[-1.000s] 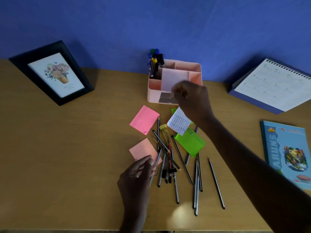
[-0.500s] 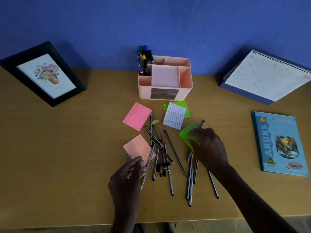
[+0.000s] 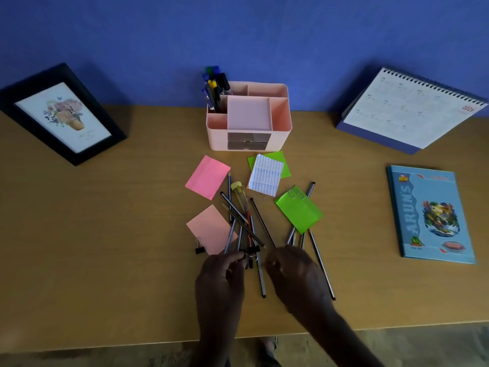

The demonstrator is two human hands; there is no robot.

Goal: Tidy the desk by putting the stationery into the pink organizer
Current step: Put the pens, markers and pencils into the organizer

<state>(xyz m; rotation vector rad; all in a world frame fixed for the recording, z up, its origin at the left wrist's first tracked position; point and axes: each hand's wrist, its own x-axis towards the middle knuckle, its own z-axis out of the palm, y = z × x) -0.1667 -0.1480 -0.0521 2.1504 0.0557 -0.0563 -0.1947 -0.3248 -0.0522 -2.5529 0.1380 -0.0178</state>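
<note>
Right hand quit the green note, perhaps gripping pencils.

I read "ARUN'S" down the blue book near the desk's right edge, "NEW" above it.

Study or office desk set against a blue wall.
Evidenced by 1 framed flower print at left, 1 spiral desk calendar and 1 blue exercise book at right, pink organizer with pens at centre back, loose pencils and coloured note pads in front. Home or workplace: cannot tell.
</note>
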